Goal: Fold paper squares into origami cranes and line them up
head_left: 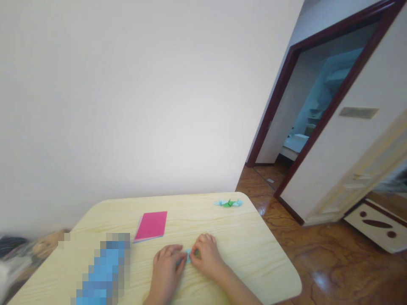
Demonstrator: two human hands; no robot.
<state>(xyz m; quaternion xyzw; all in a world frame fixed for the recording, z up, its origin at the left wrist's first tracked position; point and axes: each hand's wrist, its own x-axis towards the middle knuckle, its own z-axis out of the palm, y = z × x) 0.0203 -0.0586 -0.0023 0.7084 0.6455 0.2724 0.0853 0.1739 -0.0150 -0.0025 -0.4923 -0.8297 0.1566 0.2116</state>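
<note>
Blue paper (188,255) btwn L-hand (166,266), R-hand (207,255)

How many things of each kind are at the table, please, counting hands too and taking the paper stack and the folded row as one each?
Left hand and right hand: 2
Light-blue piece: 1
Paper stack: 1
Folded row: 1
Blurred blue thing: 1
Total: 6

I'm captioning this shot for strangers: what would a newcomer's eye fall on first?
Probably the pink sheet, lying beyond the left hand on the pale table. Next, perhaps, the small blue piece between that hand and the right hand, low in view. Green and bluish shapes lie near the far right corner.
</note>
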